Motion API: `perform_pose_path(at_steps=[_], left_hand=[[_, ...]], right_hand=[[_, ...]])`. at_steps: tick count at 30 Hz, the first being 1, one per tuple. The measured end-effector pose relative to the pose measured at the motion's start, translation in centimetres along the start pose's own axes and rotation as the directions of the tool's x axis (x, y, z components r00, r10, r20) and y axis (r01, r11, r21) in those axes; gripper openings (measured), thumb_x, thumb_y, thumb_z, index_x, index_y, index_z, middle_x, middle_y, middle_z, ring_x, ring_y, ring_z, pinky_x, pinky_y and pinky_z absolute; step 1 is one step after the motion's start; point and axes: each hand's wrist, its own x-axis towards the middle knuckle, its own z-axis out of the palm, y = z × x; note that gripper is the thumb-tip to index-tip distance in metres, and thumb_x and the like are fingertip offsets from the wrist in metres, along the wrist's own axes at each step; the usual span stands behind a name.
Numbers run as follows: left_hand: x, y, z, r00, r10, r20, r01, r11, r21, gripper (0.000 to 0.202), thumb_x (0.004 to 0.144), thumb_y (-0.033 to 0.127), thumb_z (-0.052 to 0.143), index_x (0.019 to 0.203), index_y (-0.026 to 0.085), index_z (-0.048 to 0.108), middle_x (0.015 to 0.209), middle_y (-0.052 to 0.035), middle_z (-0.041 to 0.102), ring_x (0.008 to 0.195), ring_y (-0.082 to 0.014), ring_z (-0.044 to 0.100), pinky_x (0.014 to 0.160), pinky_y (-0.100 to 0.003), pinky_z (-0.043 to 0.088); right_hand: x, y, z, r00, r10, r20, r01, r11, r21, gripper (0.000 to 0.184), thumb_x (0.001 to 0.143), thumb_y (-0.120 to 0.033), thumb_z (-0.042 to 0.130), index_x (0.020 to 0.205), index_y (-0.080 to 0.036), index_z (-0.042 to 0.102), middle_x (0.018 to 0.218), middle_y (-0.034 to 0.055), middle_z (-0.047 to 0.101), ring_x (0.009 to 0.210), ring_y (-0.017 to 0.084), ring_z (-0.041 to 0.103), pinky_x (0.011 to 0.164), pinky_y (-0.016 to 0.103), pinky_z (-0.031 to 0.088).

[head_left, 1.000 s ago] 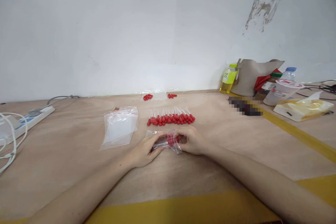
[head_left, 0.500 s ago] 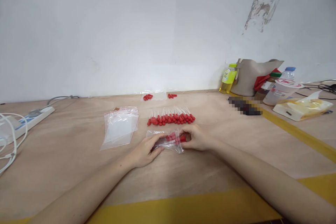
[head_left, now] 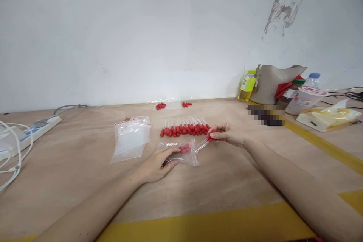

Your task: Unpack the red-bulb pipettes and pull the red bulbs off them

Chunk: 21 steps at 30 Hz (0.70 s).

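Note:
My left hand (head_left: 159,162) is closed on a clear zip bag (head_left: 190,159) lying on the table, thumb and fingers at its left end. Red bulbs of droppers show through the plastic. At the bag's right-hand mouth, my right hand (head_left: 227,135) pinches red-bulbed droppers (head_left: 202,145) by the bulbs; I cannot tell exactly how many. Their clear stems point down and left into or against the opening. Just beyond the bag lies a row of droppers (head_left: 185,128), red bulbs toward me, clear stems pointing away.
Flat zip bags (head_left: 132,140) lie left of the row. By the wall are filled bags with red bulbs (head_left: 160,106). A power strip (head_left: 31,136) with white cables is far left. Bottles (head_left: 247,87), a grey bag (head_left: 265,85), a lidded cup (head_left: 304,100) and a tissue pack (head_left: 329,115) stand right.
My right hand has moved right and slightly away from the bag's mouth, and dropper stems now show between it and the bag. My left hand keeps its hold on the bag.

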Motion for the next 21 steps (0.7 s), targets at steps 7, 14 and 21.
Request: perform_pose_path(at_steps=[7,14,21], left_hand=[[-0.1,0.5,-0.7,0.997,0.024,0.072,-0.024,1.000,0.000,0.045,0.085,0.038,0.046,0.128,0.024,0.038,0.133,-0.0061,0.042,0.120,-0.0214,0.040,0.100,-0.039,0.034],[-0.2,0.2,-0.4,0.998,-0.011,0.060,0.009,1.000,0.025,0.039,0.089,0.038,0.037,0.127,0.026,0.039,0.133,-0.0040,0.042,0.122,-0.0199,0.038,0.101,-0.040,0.033],[-0.3,0.3,-0.4,0.998,0.002,0.069,-0.004,1.000,0.029,0.040,0.089,0.038,0.038,0.127,0.025,0.039,0.134,-0.0047,0.041,0.123,-0.0200,0.037,0.102,-0.039,0.032]], right_hand=[[0.3,-1.5,-2.6,0.940,-0.026,-0.341,0.102,0.973,0.207,0.020,0.050,-0.022,0.078,0.065,-0.017,0.064,0.071,0.0000,0.067,0.069,0.009,0.062,0.068,0.019,0.049],[4.6,-0.7,2.8,0.765,-0.486,-0.422,0.399,0.873,-0.282,0.022,0.059,-0.027,0.072,0.076,-0.017,0.064,0.075,0.0033,0.065,0.068,0.014,0.061,0.067,0.030,0.051],[9.6,0.1,7.8,0.632,-0.766,-0.116,0.503,0.520,-0.690,0.013,0.070,-0.015,0.061,0.081,-0.017,0.067,0.086,0.0060,0.061,0.077,0.015,0.059,0.071,0.028,0.050]])
